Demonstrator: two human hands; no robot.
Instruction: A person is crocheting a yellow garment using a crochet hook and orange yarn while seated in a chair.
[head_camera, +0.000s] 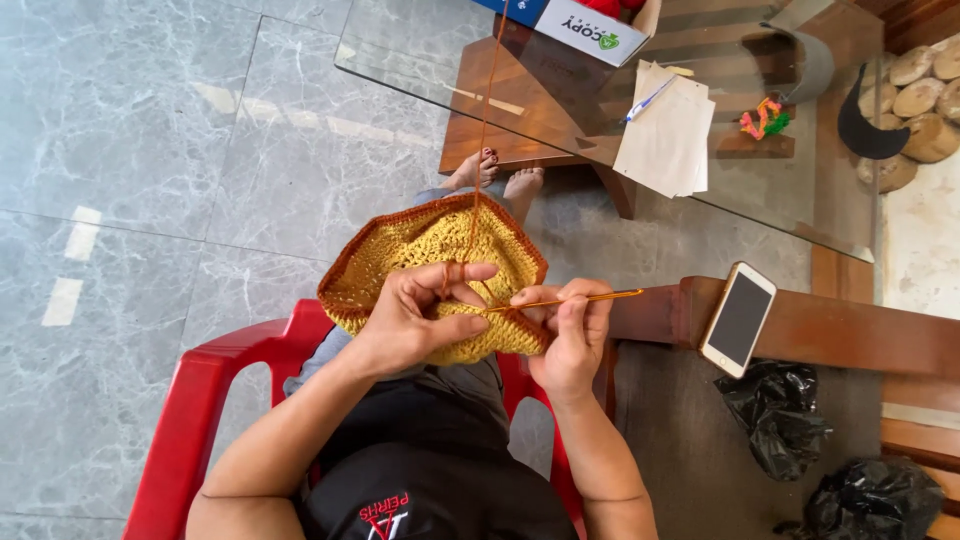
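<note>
From my remote seat I see a glass table (800, 215) bearing papers (668, 140), a red chair (190, 400), then the yellow crochet piece (420, 250) over my lap, pinched by my left hand (415, 320), my right hand (572, 335) gripping a hook (570, 299).

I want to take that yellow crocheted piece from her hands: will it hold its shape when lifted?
Probably not: the crocheted piece drapes and folds over the left hand, so it looks floppy. Its open stitches suggest it is light. The taut yarn strand would likely tug.

Grey marble floor (150, 130), glass table (420, 50), red chair (190, 400)
</note>
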